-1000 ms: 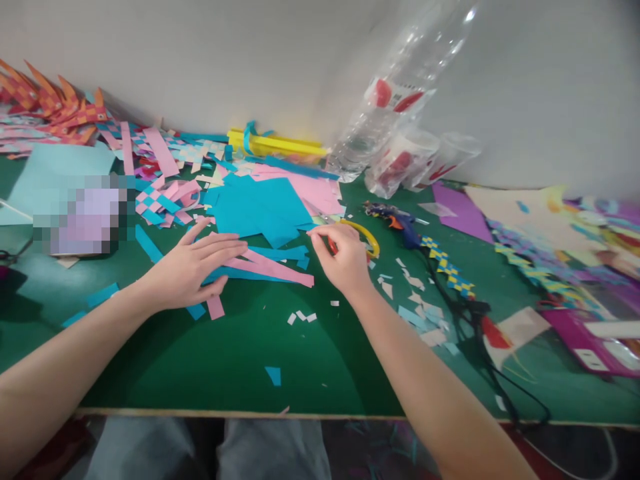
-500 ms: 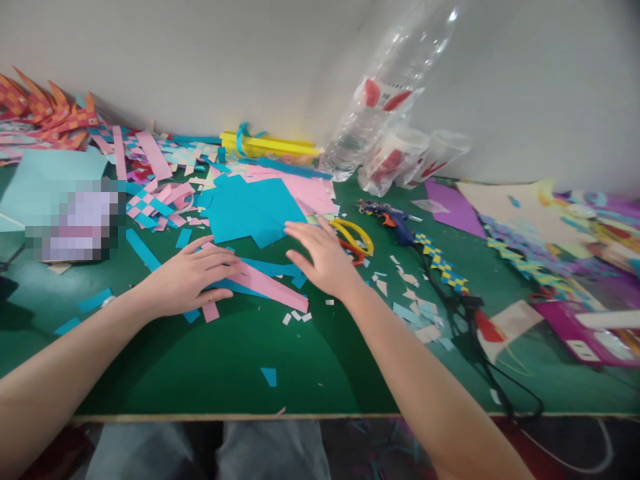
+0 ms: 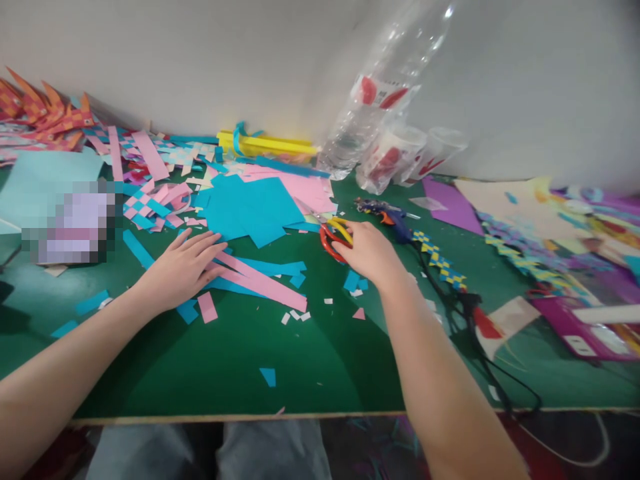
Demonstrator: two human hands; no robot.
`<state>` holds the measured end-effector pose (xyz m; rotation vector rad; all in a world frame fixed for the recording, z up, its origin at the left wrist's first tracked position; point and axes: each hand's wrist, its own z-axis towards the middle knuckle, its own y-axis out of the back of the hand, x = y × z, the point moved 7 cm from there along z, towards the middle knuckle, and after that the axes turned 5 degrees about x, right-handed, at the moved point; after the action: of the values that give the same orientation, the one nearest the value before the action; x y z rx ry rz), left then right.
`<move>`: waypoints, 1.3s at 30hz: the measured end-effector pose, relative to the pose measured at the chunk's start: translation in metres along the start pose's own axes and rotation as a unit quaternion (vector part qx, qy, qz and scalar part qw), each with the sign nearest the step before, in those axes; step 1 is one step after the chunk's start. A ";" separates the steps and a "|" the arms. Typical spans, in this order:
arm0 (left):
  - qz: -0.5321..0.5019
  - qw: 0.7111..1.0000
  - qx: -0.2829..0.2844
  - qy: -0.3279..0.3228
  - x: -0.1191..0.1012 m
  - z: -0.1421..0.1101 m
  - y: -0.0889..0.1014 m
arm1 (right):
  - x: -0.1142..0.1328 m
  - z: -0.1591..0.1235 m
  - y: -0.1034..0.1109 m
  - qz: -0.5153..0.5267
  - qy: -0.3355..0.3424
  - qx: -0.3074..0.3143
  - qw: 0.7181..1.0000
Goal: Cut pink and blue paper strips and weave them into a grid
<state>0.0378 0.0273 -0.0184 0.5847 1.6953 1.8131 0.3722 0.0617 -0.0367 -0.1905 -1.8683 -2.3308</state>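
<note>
Since the earlier frame, the right hand [image 3: 373, 253] has shifted from the near-left side of the scissors [image 3: 338, 224] to the handle end; the left hand [image 3: 187, 270] has changed little. A small cluster of blue scraps [image 3: 352, 280] now shows just short of the right hand.

The scissors lie on the tabletop [image 3: 215, 373] immediately left of the right hand, blades pointing away and to the left. Right hand: partly curled, thumb and fingers at the handles — whether the grip is closed cannot be told. Left hand: flat, fingers lightly spread, resting over the ends of the pink strips [image 3: 273, 287] and blue strips [image 3: 270, 268], which extend from it toward the right hand. It grasps nothing visible.

For sound handling, seat thumb and fingers fully in the loops before any load is applied. Raise the blades clear of the blue paper [image 3: 255, 207] beyond the left hand; a dragged tip could snag its edge. Hold the left palm's pressure light and even — thin strips are likely to slide or crease. Keep the right wrist clear of the glue gun [image 3: 400, 227], just beyond and right of that hand.
</note>
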 end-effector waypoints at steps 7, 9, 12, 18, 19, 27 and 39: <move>0.012 1.000 -0.010 -0.004 0.001 0.000 -0.001 | -0.008 0.005 -0.002 0.047 -0.019 0.008 0.999; 0.025 1.000 -0.004 -0.007 0.001 0.000 -0.002 | -0.006 0.004 0.004 0.033 -0.020 -0.024 0.999; 0.030 1.000 -0.003 -0.009 0.000 0.000 -0.002 | -0.006 0.001 0.016 0.006 -0.035 -0.085 0.996; 0.032 0.999 -0.005 -0.007 -0.001 0.000 0.000 | -0.014 -0.002 0.017 -0.073 -0.104 -0.033 0.991; 0.032 0.999 -0.005 -0.007 -0.001 0.000 0.000 | -0.014 -0.003 0.015 -0.083 -0.104 -0.009 0.991; 0.033 0.999 -0.006 -0.011 -0.003 0.000 0.001 | 0.015 -0.001 0.033 -0.049 -0.034 -0.091 0.994; 0.052 0.998 -0.013 -0.028 -0.009 0.001 0.003 | 0.054 0.071 -0.015 0.002 0.039 0.032 0.999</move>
<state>0.0446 0.0222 -0.0148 0.7174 1.6306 1.8700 0.3169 0.1320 -0.0255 -0.0955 -1.8998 -2.2378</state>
